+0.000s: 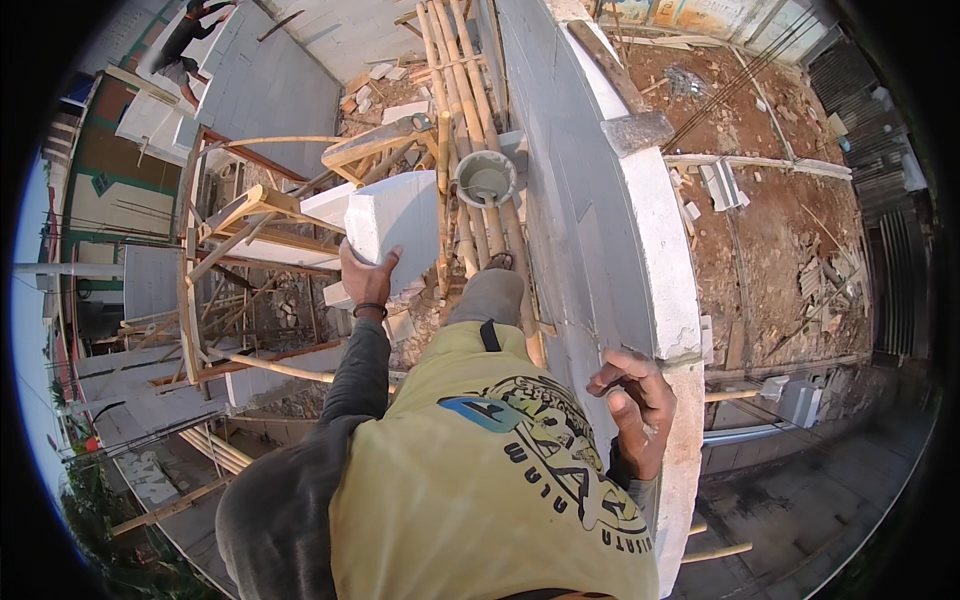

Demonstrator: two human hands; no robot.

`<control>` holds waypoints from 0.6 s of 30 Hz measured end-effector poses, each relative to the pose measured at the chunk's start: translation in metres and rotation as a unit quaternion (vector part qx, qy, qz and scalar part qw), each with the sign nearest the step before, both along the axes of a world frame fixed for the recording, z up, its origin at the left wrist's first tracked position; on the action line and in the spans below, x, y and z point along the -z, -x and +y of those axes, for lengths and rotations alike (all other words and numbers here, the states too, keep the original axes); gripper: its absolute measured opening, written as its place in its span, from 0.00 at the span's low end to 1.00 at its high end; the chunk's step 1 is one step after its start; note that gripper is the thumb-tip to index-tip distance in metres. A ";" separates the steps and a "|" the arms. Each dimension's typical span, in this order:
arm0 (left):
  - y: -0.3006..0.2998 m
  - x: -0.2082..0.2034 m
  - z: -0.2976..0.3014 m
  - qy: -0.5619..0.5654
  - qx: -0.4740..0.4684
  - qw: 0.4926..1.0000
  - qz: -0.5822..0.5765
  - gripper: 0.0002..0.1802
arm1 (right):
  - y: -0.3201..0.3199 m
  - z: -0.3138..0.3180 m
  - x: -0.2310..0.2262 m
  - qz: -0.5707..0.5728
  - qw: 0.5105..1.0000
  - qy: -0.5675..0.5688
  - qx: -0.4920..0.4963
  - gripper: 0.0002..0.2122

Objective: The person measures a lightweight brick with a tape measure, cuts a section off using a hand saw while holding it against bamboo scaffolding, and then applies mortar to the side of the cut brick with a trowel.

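Left hand (368, 277) gripped white block (400, 215) just ahead, fingers spread, long axis unclear; right hand (645, 412) well apart, half-curled, seemingly empty.

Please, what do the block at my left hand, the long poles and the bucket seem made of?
Block: probably lightweight concrete, matte, with chalky white faces.
Long poles: likely bamboo, smooth, judging by round yellowish stems.
Bucket: perhaps plastic, dull; its greyed round rim leaves this open.

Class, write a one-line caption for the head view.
Left hand holding a white block, right hand curled beside a wall.
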State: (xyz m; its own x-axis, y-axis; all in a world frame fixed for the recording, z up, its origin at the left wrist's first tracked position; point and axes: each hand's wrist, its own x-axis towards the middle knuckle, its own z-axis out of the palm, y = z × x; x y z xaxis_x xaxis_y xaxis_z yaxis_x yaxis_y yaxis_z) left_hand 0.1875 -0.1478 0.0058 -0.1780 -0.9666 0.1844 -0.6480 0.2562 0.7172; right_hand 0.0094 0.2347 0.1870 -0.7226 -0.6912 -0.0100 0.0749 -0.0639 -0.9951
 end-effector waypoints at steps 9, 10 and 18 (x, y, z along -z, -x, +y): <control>0.072 0.061 -0.104 -0.064 0.116 0.986 -0.105 0.55 | 0.082 -0.157 0.060 -0.148 0.977 -0.093 -0.125 0.21; 0.083 0.069 -0.118 -0.094 0.120 0.983 -0.102 0.55 | 0.088 -0.169 0.080 -0.159 0.973 -0.105 -0.131 0.21; 0.122 0.076 -0.195 -0.145 0.154 0.961 -0.178 0.56 | 0.125 -0.240 0.154 -0.203 0.949 -0.211 -0.115 0.20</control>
State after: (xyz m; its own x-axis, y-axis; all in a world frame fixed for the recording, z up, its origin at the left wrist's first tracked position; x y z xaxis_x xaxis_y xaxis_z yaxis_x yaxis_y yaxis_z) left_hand 0.0659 -0.3432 -0.0699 -0.4656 -0.8597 -0.2102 -0.7908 0.2975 0.5349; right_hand -0.1152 -0.0054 0.0330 -0.4303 -0.7033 -0.5659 0.4209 0.3983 -0.8150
